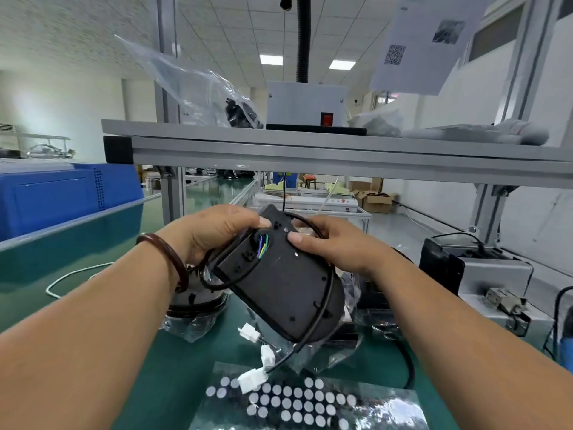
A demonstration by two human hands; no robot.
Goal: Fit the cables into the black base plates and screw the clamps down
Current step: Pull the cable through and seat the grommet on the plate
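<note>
1. Head view, centre: a black base plate (279,283) is held tilted above the green bench mat (148,367), its far end raised toward the shelf (310,147).
2. The left hand (214,234) grips the plate's upper left corner, its thumb lying on the top face. A dark bracelet (169,259) sits on that wrist.
3. The right hand (335,243) holds the upper right edge, with the thumb pressed on the face and the fingers curled behind.
4. A black cable (209,282) loops out at the plate's left side and runs along its right rim. Coloured wires (263,247) show in an opening near the left thumb.
5. Lower centre: white connectors (252,378) hang from the cable's end, over a clear sheet of round grey pads (294,398).
6. Under the plate lie crumpled clear bags (192,328).
7. Left edge: a blue crate (62,197). A white cord (71,274) lies on the mat near it.
8. On the shelf stand a grey box with a red switch (305,103) and a plastic bag of black parts (217,97).
</note>
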